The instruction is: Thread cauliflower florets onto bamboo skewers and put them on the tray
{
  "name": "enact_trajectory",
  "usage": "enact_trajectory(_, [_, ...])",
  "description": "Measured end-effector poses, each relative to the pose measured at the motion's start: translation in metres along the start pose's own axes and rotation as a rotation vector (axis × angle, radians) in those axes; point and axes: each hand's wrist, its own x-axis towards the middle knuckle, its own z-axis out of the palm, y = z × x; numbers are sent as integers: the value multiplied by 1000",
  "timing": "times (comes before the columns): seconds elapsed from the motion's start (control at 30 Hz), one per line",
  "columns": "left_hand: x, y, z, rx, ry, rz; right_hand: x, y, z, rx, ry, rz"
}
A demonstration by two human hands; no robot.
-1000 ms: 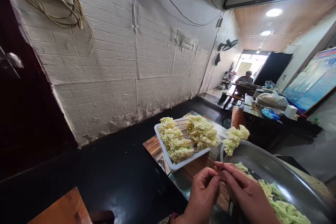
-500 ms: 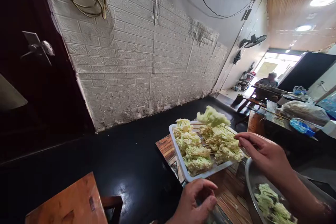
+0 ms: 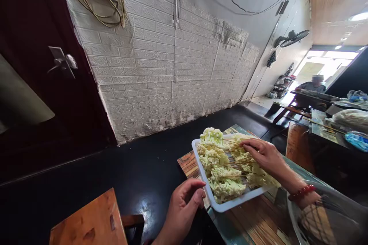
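Note:
A white rectangular tray (image 3: 227,206) sits on a wooden table and holds several skewers of pale green cauliflower (image 3: 221,168). My right hand (image 3: 261,155) reaches over the tray, fingers curled down onto the sticks of the skewers at the tray's far side; whether it still grips a stick is hidden. My left hand (image 3: 184,204) hovers at the tray's near left corner, fingers loosely bent with nothing in them. A red bead bracelet (image 3: 301,192) is on my right wrist.
A large metal bowl (image 3: 330,218) stands at the lower right. A wooden stool (image 3: 86,224) is at the lower left on the dark floor. A white brick wall (image 3: 172,72) runs along the left. A person sits at a far table (image 3: 312,86).
My right hand has carried the cauliflower skewer from near the bowl over to the tray and lowered it among the others. My left hand let go of the skewer and moved to the tray's corner.

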Motion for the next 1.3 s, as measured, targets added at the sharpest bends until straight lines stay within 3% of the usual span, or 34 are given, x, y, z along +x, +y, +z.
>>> enact_trajectory(0.17, [19, 0, -12, 126, 134, 92, 7, 2, 9, -64, -74, -68])
enact_trajectory(0.27, [35, 8, -15, 280, 189, 252, 7, 2, 12, -109, -103, -98])
enact_trajectory(0.43, [72, 25, -8, 578, 147, 611, 8, -4, 11, -165, -75, -100])
enact_trajectory(0.53, [94, 29, 2, 661, 115, 744, 11, -9, 10, -186, -29, -80])
enact_trajectory(0.7, [121, 25, 13, 743, 103, 783, 17, -15, 14, -204, -19, -82])
enact_trajectory(0.9, [137, 11, 14, 867, -81, 747, 16, -19, 15, -238, -43, -69])
enact_trajectory(1.13, [142, 9, 14, 968, -36, 827, 1, -35, 3, -270, -15, -73])
enact_trajectory(1.3, [139, 6, 22, 1011, 58, 842, -14, -43, 7, -261, -40, -95])
